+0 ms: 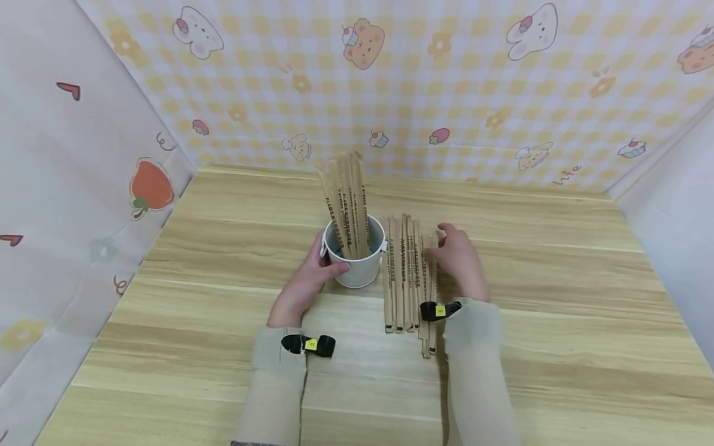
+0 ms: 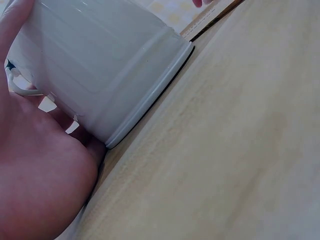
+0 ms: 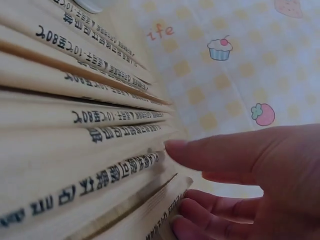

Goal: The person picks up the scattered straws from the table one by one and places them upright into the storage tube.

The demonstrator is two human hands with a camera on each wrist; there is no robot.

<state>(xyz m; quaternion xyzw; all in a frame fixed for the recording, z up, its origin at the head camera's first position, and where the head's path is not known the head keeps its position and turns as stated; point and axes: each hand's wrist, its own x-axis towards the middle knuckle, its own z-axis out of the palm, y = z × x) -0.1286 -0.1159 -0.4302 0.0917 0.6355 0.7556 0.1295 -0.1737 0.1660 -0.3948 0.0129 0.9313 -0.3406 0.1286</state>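
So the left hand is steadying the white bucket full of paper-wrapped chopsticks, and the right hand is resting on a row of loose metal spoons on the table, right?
Not quite. The right hand rests on a row of paper-wrapped chopsticks, not metal spoons; the head view and right wrist view show printed paper sleeves. The rest holds: the left hand steadies the white bucket on the table.
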